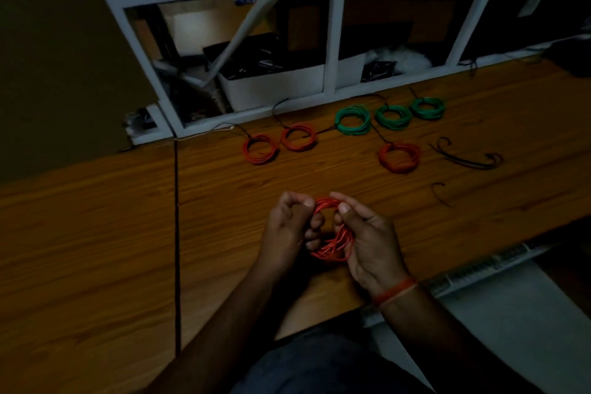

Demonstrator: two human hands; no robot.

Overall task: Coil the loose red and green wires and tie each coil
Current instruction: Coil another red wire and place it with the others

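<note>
On the wooden table [96, 233], far side, left to right: two red coils [259, 149] [298, 136] side by side, three green coils [352, 120] [393, 117] [428, 108] in a row, each with a dark tie tail. Third red coil [399, 157] sits nearer, below the green row. Loose dark ties [465, 158] to its right, one more [441, 195] nearer. Centre front: left hand [292, 227] fingers curled, pinching the left rim of a red coil in progress [332, 243]. Right hand [367, 233] grips its right side, thumb and forefinger pinched at the top. Coil held just above the table. White shelf frame [332, 41] behind.
</note>
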